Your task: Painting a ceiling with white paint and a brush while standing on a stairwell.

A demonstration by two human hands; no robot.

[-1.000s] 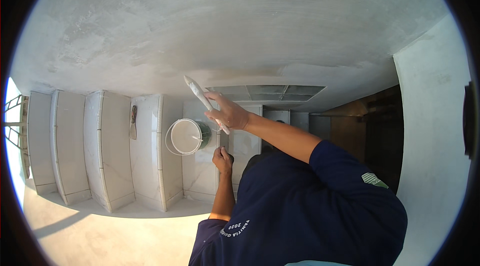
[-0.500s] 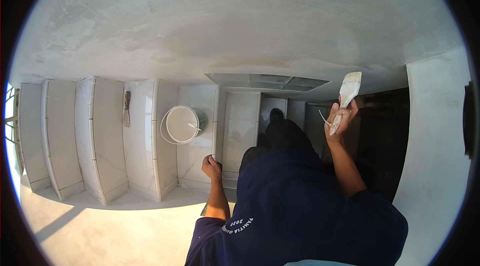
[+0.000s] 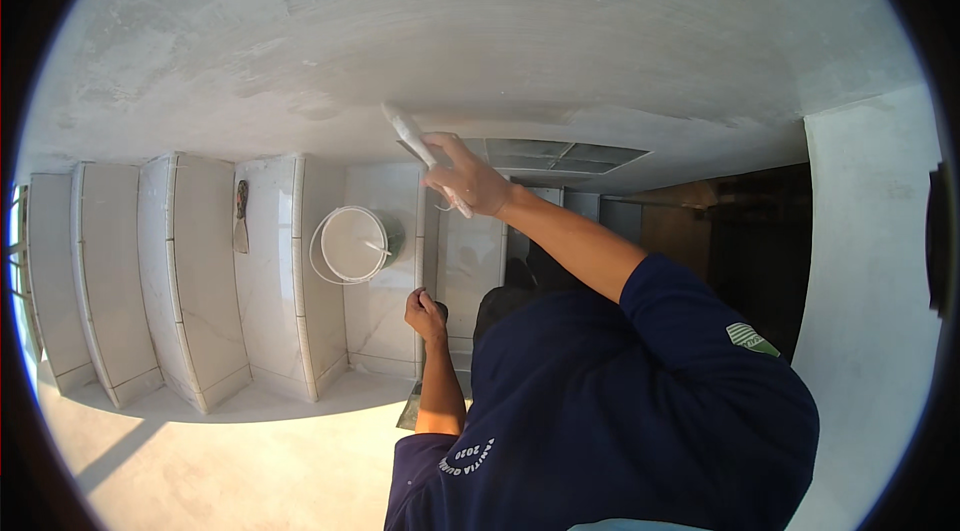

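Observation:
My right hand (image 3: 468,178) grips a flat paintbrush (image 3: 406,129) coated in whitish paint. Its bristle end points up and left, close to the grey-white wall (image 3: 480,41); whether it touches the wall I cannot tell. Lower down, my left hand (image 3: 427,317) is closed beside the stair edge. Something dark shows at its palm, but its kind is hidden. Left of both hands, a white bucket (image 3: 352,244) with a wire handle stands on a stair tread, with a pale stick-like piece inside its rim.
A putty knife (image 3: 241,216) lies on a step left of the bucket. Tiled stairs (image 3: 270,301) run leftward. A grey panel (image 3: 565,155) sits low in the wall. On the right are a dark opening (image 3: 755,261) and a pale wall edge (image 3: 870,281).
My right hand has swung left with the paintbrush, from near the dark opening to the wall above the stairs. My left hand has stayed almost in place.

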